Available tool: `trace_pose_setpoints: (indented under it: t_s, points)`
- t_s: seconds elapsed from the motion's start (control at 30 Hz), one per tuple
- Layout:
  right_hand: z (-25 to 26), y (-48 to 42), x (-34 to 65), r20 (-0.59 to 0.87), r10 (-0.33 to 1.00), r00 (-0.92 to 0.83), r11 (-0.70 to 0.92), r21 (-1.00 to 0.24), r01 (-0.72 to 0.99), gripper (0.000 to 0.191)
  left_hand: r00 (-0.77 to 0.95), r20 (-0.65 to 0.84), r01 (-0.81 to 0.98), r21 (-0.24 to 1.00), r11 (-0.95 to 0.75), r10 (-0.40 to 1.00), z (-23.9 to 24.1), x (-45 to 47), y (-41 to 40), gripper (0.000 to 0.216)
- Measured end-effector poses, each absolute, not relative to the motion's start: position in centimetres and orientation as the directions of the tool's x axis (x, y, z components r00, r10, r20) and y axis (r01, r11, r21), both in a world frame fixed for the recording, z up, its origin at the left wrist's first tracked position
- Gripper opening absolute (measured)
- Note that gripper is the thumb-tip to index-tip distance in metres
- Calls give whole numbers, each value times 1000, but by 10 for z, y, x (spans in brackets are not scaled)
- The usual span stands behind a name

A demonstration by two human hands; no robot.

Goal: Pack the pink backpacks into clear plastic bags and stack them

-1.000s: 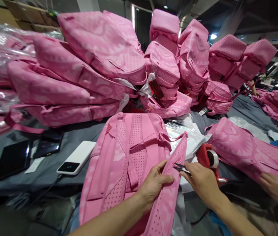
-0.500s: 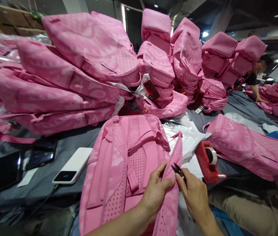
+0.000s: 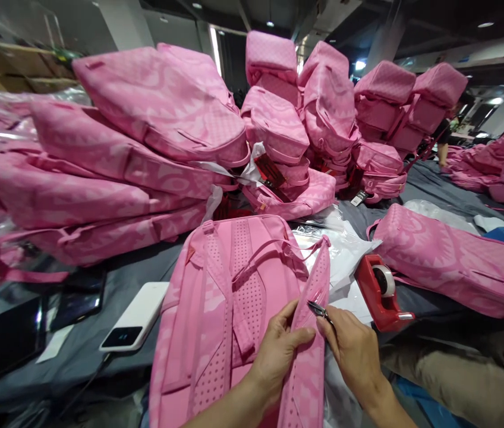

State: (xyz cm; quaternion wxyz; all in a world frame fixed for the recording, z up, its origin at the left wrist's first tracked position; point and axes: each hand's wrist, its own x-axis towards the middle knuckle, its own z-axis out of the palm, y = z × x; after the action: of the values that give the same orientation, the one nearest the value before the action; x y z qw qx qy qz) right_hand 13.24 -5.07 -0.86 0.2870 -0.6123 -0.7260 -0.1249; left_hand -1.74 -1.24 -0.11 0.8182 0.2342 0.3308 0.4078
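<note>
While the left hand [image 3: 276,351] pinches a pink shoulder strap [image 3: 304,371], the right hand [image 3: 355,349] holds dark snips [image 3: 318,310] over it.
Each grip is closed, left on the strap, right around the snips; the backpack [image 3: 279,279] lies straps-up across the front edge of the tabletop [image 3: 145,255].

Backpack [image 3: 216,333] cut off below.

The left hand [image 3: 276,351] pinches, its thumb [image 3: 303,337] pointing right; near it, the right hand [image 3: 352,348] curls its fingers [image 3: 329,334]; bare forearms [image 3: 229,401] slant inward.
</note>
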Motion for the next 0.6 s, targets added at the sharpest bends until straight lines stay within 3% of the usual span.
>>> trace_pose_setpoints:
  t_s: [0.13,0.23,0.37,0.6]
  points:
    - [-3,-52,135,534,844,-48,298,-393,870,43,509,-332,-523,614,591,795,-4,-24,-16,63]
    - [3,-53,142,482,874,54,262,-563,783,43,513,-344,-514,611,602,787,-2,-28,-19,66]
    - [8,-54,152,462,878,123,198,-585,787,43,497,-362,-502,622,602,789,-3,-29,-19,70]
    - [10,-57,148,404,910,93,186,-599,779,44,457,-371,-511,635,579,809,6,-27,-24,69]
